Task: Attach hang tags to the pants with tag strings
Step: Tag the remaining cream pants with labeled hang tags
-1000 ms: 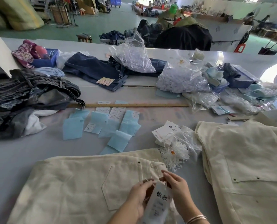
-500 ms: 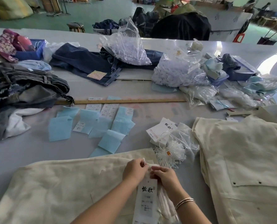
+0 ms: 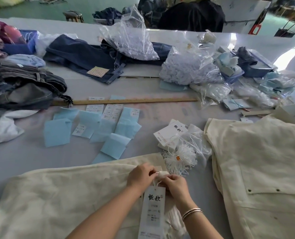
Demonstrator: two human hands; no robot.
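Note:
Cream pants (image 3: 60,200) lie flat in front of me on the grey table. Both hands meet at the waistband's right end. My left hand (image 3: 140,175) pinches the white tag string (image 3: 158,173) at a small fold of cream fabric. My right hand (image 3: 176,186) pinches the same string from the other side. A long white hang tag (image 3: 152,211) with black characters hangs from the string and lies over the pants between my forearms. A bundle of white tag strings (image 3: 179,157) and a stack of hang tags (image 3: 171,135) lie just beyond my hands.
A pile of cream pants (image 3: 260,169) lies at the right. Light blue papers and size labels (image 3: 95,125) are spread mid-table before a wooden ruler (image 3: 126,101). Dark jeans (image 3: 22,83) are heaped at the left, with plastic bags (image 3: 186,69) of supplies behind.
Both hands moved forward from the pocket area to the waistband end, bringing the hang tag along. The tag now lies flat with its printed face up, and the string is pinched between both hands.

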